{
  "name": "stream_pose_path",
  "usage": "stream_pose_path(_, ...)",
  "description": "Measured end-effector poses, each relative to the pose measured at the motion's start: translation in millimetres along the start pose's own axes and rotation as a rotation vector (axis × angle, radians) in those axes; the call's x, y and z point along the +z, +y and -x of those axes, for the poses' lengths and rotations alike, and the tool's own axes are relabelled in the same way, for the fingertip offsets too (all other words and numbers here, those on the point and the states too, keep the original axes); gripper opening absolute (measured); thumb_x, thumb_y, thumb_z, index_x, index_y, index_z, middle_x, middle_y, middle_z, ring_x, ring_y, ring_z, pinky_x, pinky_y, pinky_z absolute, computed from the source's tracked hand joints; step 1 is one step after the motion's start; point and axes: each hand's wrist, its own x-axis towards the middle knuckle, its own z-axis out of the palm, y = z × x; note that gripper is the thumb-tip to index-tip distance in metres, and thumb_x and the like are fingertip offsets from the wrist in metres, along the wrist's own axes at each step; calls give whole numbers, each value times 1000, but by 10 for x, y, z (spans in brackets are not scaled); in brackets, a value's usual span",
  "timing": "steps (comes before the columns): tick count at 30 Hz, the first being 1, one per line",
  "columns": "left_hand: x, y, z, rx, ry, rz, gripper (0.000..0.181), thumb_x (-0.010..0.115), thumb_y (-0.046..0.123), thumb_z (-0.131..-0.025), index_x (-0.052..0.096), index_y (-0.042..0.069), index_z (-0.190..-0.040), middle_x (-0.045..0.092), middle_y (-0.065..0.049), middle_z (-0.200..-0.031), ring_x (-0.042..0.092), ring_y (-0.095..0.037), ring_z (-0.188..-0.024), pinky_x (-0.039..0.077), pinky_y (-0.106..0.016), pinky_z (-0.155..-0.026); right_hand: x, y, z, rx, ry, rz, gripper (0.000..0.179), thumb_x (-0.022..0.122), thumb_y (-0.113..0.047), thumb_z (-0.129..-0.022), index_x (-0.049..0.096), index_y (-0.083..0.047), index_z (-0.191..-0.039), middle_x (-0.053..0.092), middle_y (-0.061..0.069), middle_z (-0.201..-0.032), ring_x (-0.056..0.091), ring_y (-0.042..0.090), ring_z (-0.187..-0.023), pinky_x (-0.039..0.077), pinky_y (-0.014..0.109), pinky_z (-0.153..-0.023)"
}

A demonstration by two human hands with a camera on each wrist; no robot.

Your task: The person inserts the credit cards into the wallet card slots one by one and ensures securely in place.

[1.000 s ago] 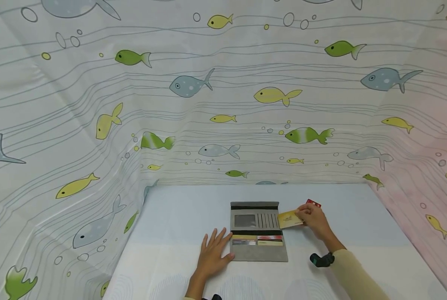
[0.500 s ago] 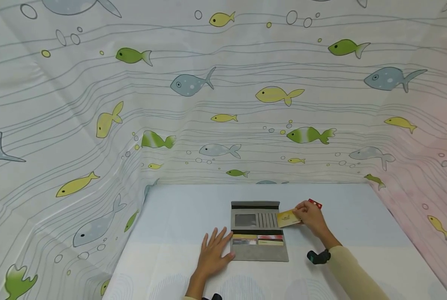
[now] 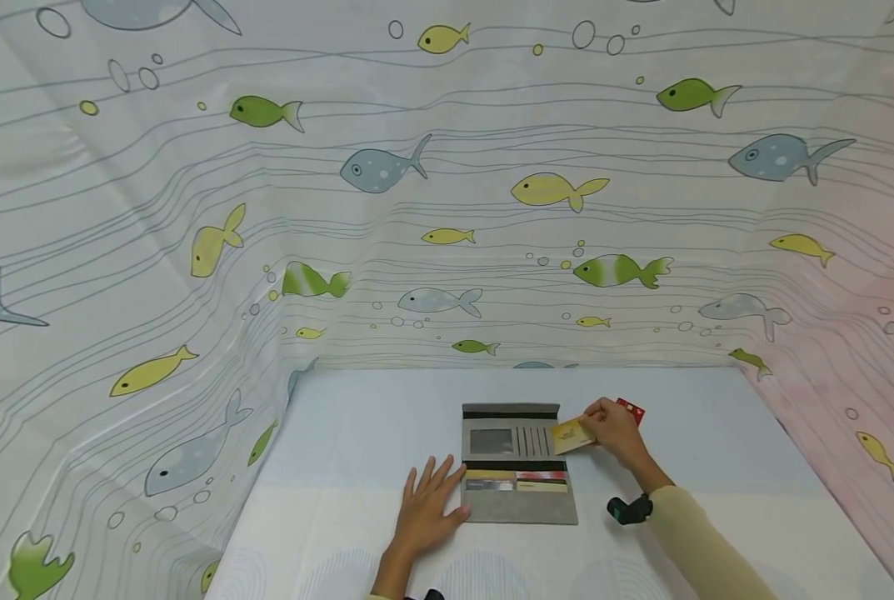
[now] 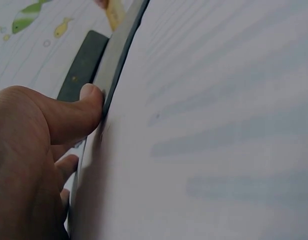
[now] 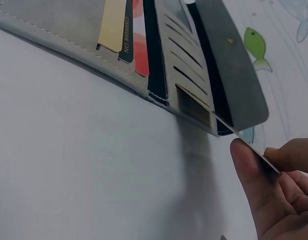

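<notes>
A grey wallet (image 3: 520,510) lies unfolded on the table, with a window and a row of slots in its upper panel. My right hand (image 3: 616,430) pinches a yellow card (image 3: 569,436) by its right end, thumb on one side and fingers on the other. In the right wrist view the card's far edge reaches the outermost slot (image 5: 190,102). My left hand (image 3: 422,510) is spread at the wallet's left side, its thumb (image 4: 76,117) resting on the edge.
Several cards (image 3: 541,486) sit in the lower panel's pockets. A red card (image 3: 631,410) shows behind my right hand. Fish-patterned cloth (image 3: 447,208) rises around the white table (image 3: 357,425).
My right hand has moved left with the yellow card, bringing it farther over the slots' right end. My left hand and the wallet hold their places.
</notes>
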Motion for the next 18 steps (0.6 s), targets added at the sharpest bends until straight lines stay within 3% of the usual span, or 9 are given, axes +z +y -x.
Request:
stream_pose_path(6, 21, -32, 1, 22, 27, -8, 66, 59, 57, -90, 50, 24, -147, 43, -6, -158, 29, -40, -150, 12, -64, -120, 27, 52, 21, 73, -18, -3, 27, 65, -22, -96, 60, 0, -110, 69, 18, -100, 64, 22, -81, 56, 26, -61)
stream_pose_path(11, 16, -31, 10, 24, 20, 3, 66, 59, 57, -90, 51, 24, -147, 43, -6, -158, 29, -40, -150, 12, -65, -120, 80, 124, 96, 96, 30, 59, 33, 65, -27, -97, 57, 1, -113, 72, 22, -105, 65, 22, -80, 54, 23, -58)
stream_pose_path(18, 9, -14, 9, 15, 15, 2, 67, 59, 57, -90, 51, 24, -147, 43, -6, -158, 29, -40, -150, 12, -64, -120, 112, 165, 214, 107, 81, 30, 27, 63, -15, -94, 63, 5, -112, 68, 19, -96, 61, 21, -76, 51, 24, -59)
